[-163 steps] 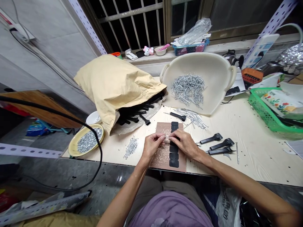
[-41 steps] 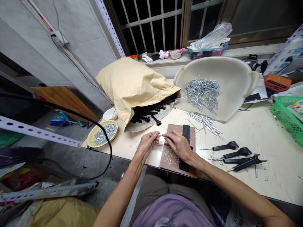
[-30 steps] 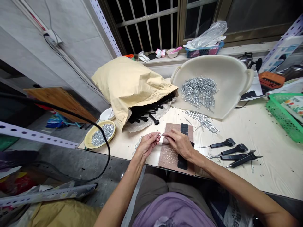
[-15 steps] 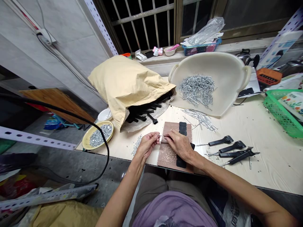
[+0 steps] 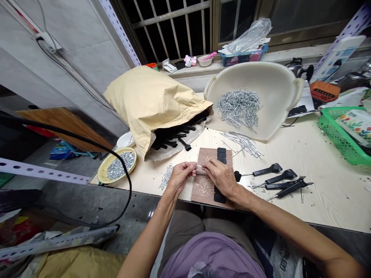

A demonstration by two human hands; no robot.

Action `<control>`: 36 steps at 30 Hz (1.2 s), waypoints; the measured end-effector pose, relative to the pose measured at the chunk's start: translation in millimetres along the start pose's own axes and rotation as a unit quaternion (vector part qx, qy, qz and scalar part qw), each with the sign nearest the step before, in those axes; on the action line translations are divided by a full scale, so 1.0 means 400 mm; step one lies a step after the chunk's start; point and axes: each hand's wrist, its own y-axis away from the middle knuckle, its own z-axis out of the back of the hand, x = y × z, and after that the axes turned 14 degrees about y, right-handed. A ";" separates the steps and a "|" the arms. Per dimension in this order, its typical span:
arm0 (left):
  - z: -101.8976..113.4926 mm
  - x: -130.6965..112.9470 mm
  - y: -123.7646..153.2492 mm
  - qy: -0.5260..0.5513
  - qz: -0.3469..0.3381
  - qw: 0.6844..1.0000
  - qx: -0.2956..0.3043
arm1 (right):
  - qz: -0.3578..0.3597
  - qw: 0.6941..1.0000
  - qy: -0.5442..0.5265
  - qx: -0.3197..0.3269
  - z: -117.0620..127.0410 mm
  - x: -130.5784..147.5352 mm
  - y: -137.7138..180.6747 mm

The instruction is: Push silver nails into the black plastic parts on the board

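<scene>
My right hand (image 5: 220, 177) is closed around a black plastic handle (image 5: 237, 176), whose blocky end pokes out past the heel of the hand. A thin metal rod (image 5: 199, 166) juts from its fingertips toward my left hand (image 5: 182, 175). The left thumb and fingers are pinched together at the rod's tip; whatever small thing lies between them is hidden. Both hands are over a brown board (image 5: 199, 193) with black pads (image 5: 222, 150) along its right side. Small metal pieces (image 5: 166, 177) lie scattered left of the board.
Several black-handled pieces with metal rods (image 5: 285, 185) lie at right. Loose rods (image 5: 243, 143) rest before a white basin (image 5: 278, 100) holding many more. A cream sack (image 5: 150, 100) spills black handles. A yellow bowl (image 5: 101, 173) of metal bits and a green basket (image 5: 333, 135) flank the table.
The whole view has shifted slightly left. The hands stay close together, and a bit more of the black handle's end shows behind the right hand.
</scene>
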 end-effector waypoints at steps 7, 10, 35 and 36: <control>0.006 -0.003 -0.002 -0.020 0.030 0.999 0.004 | 0.011 0.999 -0.035 0.040 -0.003 -0.012 0.006; 0.005 -0.004 -0.004 -0.021 0.044 0.999 0.017 | 0.020 0.999 0.001 0.034 -0.003 -0.016 0.010; -0.071 0.060 -0.003 -0.260 -0.115 0.958 -0.025 | -0.008 0.998 -0.044 0.048 -0.015 -0.271 0.019; -0.072 0.068 -0.005 -0.288 -0.150 0.946 -0.021 | -0.003 0.998 -0.035 0.052 -0.023 -0.284 0.012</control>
